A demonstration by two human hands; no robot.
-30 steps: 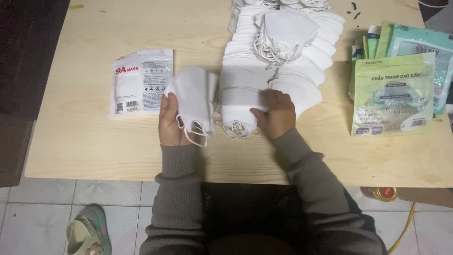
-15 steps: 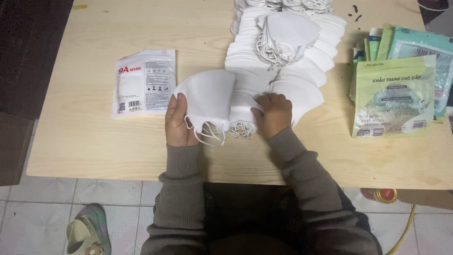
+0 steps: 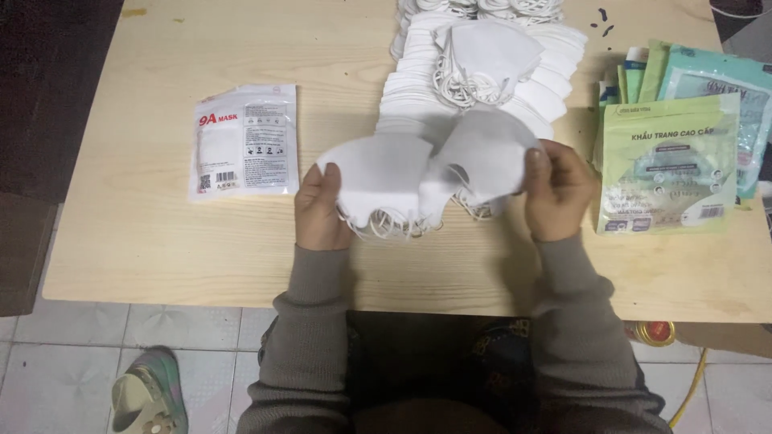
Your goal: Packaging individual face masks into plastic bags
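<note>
Head view, looking down over a pale wooden table (image 3: 161,257). Far left on the tabletop, one flat white pouch (image 3: 244,141) with red lettering and small black pictograms, lying square and well apart from everything else. Over on the right edge, a fanned stack of sealed packets (image 3: 683,120): pale green packet on top (image 3: 666,165), rectangular, white label strip at its lower corner, with teal and green ones peeking out behind; at least four edges showing, exact count hard to tell. Centre top, a long heap of loose white masks (image 3: 482,72), layered in overlapping rows, too many to count, ear loops tangled on the uppermost. Nearer in, two small bunches of white masks lifted just above the table. Left hand (image 3: 320,210) clamped on the left bunch (image 3: 376,173), thumb on top near the pointed outer corner, fingers tucked underneath, ear loops dangling below. Right hand (image 3: 556,190) pinching the right bunch (image 3: 489,151) at its outer edge, thumb and fingertips pressed together on the fabric. Both bunches meeting in the middle, overlapping slightly, between the two hands. Grey-brown sleeves on both arms. Down on the tiled floor at lower left, one sandal (image 3: 149,394).
</note>
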